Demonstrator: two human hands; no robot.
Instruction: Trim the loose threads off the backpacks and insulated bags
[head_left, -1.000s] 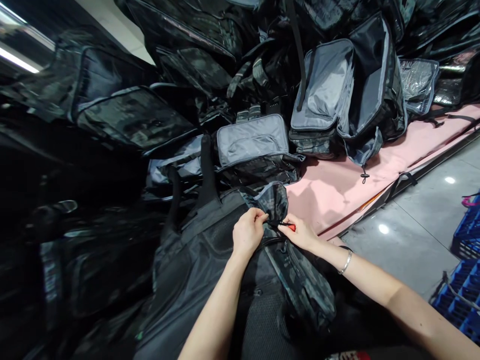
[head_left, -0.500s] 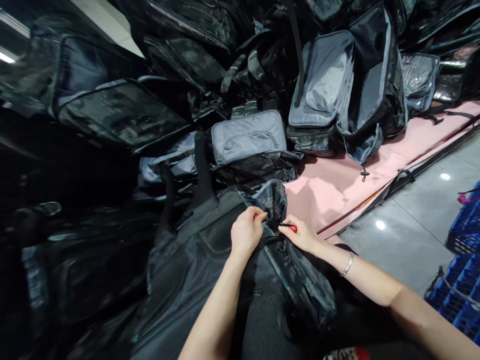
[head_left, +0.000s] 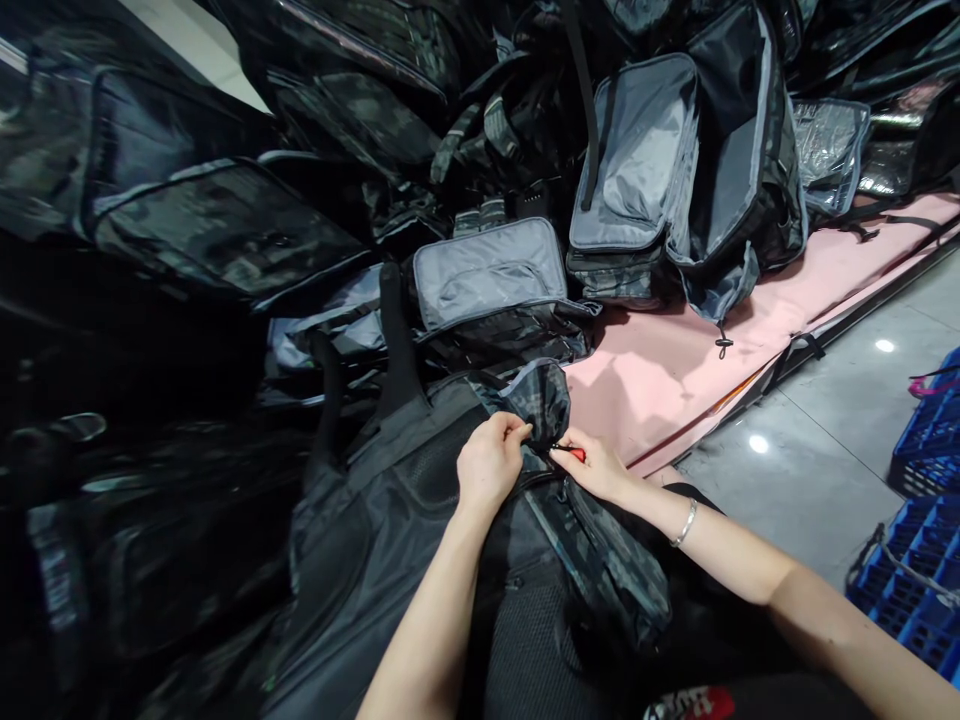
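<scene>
A dark backpack with black padded panels and camouflage fabric lies in front of me. My left hand is closed in a pinch on the backpack's edge, beside a raised camouflage flap with grey trim. Just to its right, my right hand grips a small red-handled tool. The tool's dark front end points toward the left fingertips and touches or nearly touches the fabric; its exact kind is too small to tell. A camouflage side pocket hangs below the right hand.
Open camouflage bags with grey lining crowd the far side, including a tall unzipped one. They rest partly on a pink sheet. Blue plastic crates stand on the shiny grey floor at the right.
The view has shifted slightly, so everything sits a little further left. Both hands keep nearly the same pose on the backpack, with the red-handled tool still in the right.
</scene>
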